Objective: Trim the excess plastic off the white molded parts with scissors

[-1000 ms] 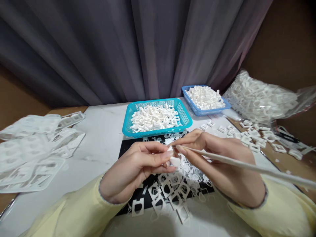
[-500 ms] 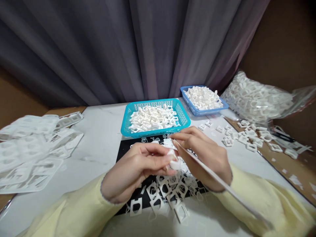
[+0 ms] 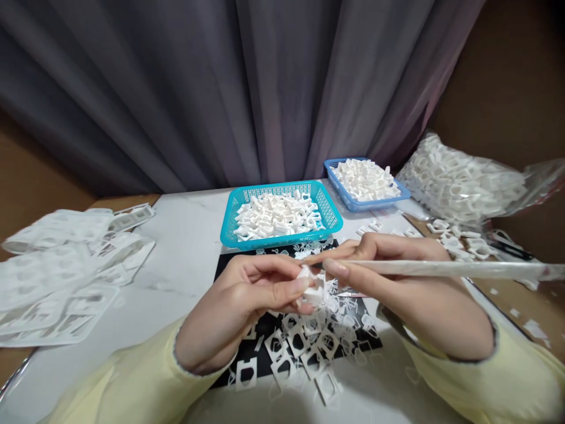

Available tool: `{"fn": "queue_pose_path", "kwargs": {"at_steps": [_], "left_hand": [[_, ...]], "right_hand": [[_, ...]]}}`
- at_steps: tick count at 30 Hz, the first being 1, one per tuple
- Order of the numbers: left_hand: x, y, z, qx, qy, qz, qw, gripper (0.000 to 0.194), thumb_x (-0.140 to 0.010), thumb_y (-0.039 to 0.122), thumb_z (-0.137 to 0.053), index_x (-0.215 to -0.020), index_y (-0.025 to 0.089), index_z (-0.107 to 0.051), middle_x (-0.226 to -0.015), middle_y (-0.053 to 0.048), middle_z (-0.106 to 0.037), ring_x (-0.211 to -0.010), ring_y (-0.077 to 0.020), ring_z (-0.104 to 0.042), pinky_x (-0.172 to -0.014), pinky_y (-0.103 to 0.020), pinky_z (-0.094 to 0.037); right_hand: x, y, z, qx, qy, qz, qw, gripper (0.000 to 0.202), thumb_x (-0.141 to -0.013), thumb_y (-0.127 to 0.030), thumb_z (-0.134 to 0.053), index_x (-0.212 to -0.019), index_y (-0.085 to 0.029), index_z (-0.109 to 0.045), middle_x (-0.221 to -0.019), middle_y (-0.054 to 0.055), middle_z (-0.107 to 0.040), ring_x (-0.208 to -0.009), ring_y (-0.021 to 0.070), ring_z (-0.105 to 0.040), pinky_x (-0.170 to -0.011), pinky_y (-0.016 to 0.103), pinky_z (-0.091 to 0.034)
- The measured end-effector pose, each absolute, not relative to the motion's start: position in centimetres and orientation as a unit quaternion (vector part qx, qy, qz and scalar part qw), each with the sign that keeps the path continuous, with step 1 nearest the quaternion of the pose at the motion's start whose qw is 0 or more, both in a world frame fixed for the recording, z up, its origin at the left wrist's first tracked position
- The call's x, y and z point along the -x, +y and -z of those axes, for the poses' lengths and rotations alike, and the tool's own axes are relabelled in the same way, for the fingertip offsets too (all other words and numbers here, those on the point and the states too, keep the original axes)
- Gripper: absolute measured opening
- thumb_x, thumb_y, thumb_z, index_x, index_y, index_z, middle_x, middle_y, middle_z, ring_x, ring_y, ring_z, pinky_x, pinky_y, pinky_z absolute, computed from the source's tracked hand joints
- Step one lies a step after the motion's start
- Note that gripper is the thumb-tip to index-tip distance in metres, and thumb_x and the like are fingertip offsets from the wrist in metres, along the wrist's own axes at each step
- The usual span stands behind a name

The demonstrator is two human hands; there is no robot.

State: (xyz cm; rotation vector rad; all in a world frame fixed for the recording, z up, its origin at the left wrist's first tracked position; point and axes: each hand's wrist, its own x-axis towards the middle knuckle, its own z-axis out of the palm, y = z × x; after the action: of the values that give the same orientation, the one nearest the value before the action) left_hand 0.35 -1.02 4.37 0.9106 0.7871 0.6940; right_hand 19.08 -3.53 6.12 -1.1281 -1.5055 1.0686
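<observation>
My left hand (image 3: 247, 300) pinches a small white plastic part (image 3: 312, 290) between thumb and fingers, above a black mat (image 3: 371, 338). To its right, my right hand (image 3: 397, 282) is closed round a long thin white-handled tool (image 3: 463, 270). The tool lies nearly level, its dark tip close to the white part; fingers partly hide whether they touch. Below both hands, flat white frames (image 3: 246, 373) and thin scraps are scattered over the mat.
Behind the hands stands a turquoise basket (image 3: 282, 240) of white parts, with a blue basket (image 3: 375, 205) behind right. White sheets (image 3: 57, 277) are piled left. A clear bag (image 3: 468, 182) of parts and loose pieces lie right.
My right hand has moved right and turned, and the tool has swung from a steep slant to nearly level. My left hand still holds the white part. The whole view has shifted slightly.
</observation>
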Motion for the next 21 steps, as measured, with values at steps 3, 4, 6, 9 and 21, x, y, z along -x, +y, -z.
{"fn": "queue_pose_path", "kwargs": {"at_steps": [3,4,6,9,21], "left_hand": [[-0.4,-1.1,-4.4,-0.426,0.357,-0.33,0.763,0.005,-0.074,0.014,-0.069,-0.069,0.014,-0.071,-0.078,0.001,-0.065,-0.065,-0.0074,-0.064,-0.063,-0.014,-0.054],[-0.5,-1.1,-4.4,-0.425,0.355,-0.334,0.763,0.005,-0.073,0.013,-0.069,-0.069,0.014,-0.071,-0.079,0.001,-0.065,-0.066,-0.0075,-0.064,-0.063,-0.015,-0.055],[-0.5,-1.1,-4.2,-0.428,0.349,-0.343,0.76,0.005,-0.073,0.013,-0.069,-0.069,0.015,-0.072,-0.083,0.0,-0.066,-0.068,-0.0085,-0.065,-0.063,-0.015,-0.056],[-0.6,-1.0,-4.0,-0.48,0.331,-0.381,0.717,0.007,-0.072,0.012,-0.069,-0.069,0.016,-0.073,-0.087,-0.003,-0.067,-0.083,-0.0153,-0.066,-0.062,-0.017,-0.057],[-0.2,-0.6,-3.2,-0.73,0.186,-0.507,0.419,0.031,-0.065,-0.005,-0.07,-0.082,0.021,-0.074,-0.082,-0.003,-0.067,-0.081,-0.0192,-0.069,-0.075,-0.028,-0.059]], "right_hand": [[-18.9,-3.7,-6.0,0.46,-0.61,-0.446,0.467,0.02,-0.075,-0.023,-0.068,-0.059,-0.019,-0.058,-0.085,0.001,-0.073,-0.081,0.016,-0.069,-0.069,0.021,-0.056],[-18.9,-3.7,-6.1,0.461,-0.615,-0.437,0.467,0.02,-0.076,-0.024,-0.068,-0.059,-0.019,-0.059,-0.084,0.001,-0.073,-0.081,0.0165,-0.069,-0.069,0.022,-0.056],[-19.2,-3.5,-6.5,0.477,-0.637,-0.378,0.473,0.017,-0.076,-0.025,-0.068,-0.061,-0.02,-0.063,-0.081,0.001,-0.072,-0.081,0.0168,-0.069,-0.068,0.022,-0.056],[-20.5,-3.0,-7.2,0.528,-0.67,-0.212,0.478,0.019,-0.077,-0.033,-0.066,-0.062,-0.021,-0.067,-0.069,0.0,-0.07,-0.067,0.0149,-0.067,-0.056,0.02,-0.054],[-29.0,-2.1,6.8,0.445,-0.879,-0.018,0.171,0.027,-0.092,-0.036,-0.044,-0.102,-0.016,-0.06,-0.09,0.007,-0.064,-0.073,0.0148,-0.063,-0.059,0.027,-0.053]]}}
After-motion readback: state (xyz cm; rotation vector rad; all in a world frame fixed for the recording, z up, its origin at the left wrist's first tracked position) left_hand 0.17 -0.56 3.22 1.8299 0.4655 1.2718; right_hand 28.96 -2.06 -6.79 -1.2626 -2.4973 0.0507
